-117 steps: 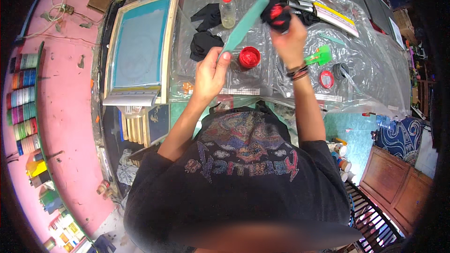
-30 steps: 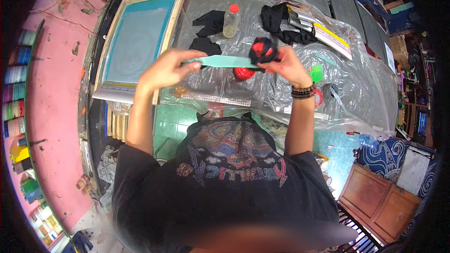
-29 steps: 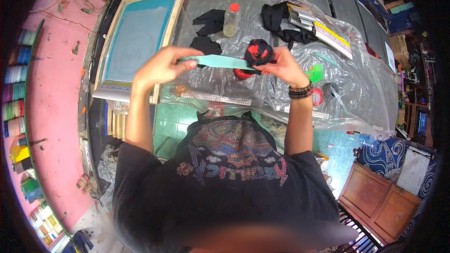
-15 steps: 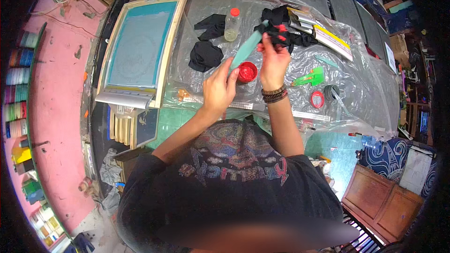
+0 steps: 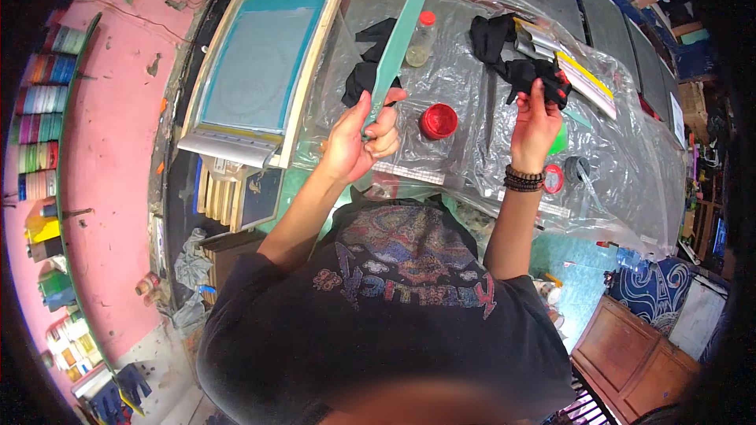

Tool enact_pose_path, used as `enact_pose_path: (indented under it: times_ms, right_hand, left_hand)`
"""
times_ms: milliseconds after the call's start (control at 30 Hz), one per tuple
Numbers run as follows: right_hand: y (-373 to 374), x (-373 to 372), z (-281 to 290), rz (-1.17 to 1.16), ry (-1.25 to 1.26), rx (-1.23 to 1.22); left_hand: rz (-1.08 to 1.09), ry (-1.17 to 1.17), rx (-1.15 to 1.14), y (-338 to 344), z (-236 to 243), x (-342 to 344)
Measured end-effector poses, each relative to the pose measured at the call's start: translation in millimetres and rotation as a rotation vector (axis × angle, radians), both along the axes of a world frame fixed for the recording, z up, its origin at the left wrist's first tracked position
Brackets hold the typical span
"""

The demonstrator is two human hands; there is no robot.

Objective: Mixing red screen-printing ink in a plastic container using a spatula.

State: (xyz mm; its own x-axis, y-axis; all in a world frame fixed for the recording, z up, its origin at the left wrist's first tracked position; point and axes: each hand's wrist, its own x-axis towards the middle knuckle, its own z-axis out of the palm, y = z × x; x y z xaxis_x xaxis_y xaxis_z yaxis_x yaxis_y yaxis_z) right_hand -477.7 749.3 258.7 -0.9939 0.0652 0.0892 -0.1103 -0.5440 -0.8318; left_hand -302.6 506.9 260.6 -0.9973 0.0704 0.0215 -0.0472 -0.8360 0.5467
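Forearms (image 5: 305,216) stretched forward | left fingers (image 5: 383,131) wrapped round spatula (image 5: 400,35) | right fingers (image 5: 538,96) pinching black cloth (image 5: 523,75)

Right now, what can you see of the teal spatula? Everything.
The teal spatula has a long, flat blade with a rounded tip, tapering to a narrower handle; it looks like plastic. No red shows on the visible face. The left hand grips the handle, hiding part of it. The tip points away from the person, leaning slightly right. In view, the blade overlaps black cloths; contact there can't be judged.
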Motion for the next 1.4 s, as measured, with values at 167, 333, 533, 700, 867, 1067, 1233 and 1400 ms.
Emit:
enact_pose_path:
  times_ms: [167, 333, 533, 700, 867, 1067, 1233, 1400]
  right_hand:
    - [1, 2, -6, 0.029, -0.069, 0.017]
    - [3, 3, -9, 0.052, -0.065, 0.021]
    - [6, 3, -16, 0.047, -0.058, 0.043]
    - [-3, 13, -20, 0.04, -0.068, 0.081]
    - [-15, 38, -19, -0.007, -0.055, 0.116]
    - [-7, 82, -18, -0.162, -0.066, 0.176]
    - [31, 121, -25, -0.303, -0.1, 0.216]
    - [79, 157, -32, -0.46, -0.17, 0.214]
  left_hand:
    - [-0.031, -0.013, 0.108, 3, 4, 0]
    - [-0.076, 0.05, 0.172, 0, 7, 1]
    - [-0.041, 0.056, 0.282, -8, 5, 4]
    - [0.226, -0.182, -0.403, -19, 12, 11]
    - [0.636, -0.131, -1.247, -39, 0, 27]
    - [0.754, 0.172, -1.552, -67, -3, 36]
    - [0.758, 0.401, -1.575, -64, -18, 23]
    - [0.675, 0.417, -1.539, -36, -25, 12]
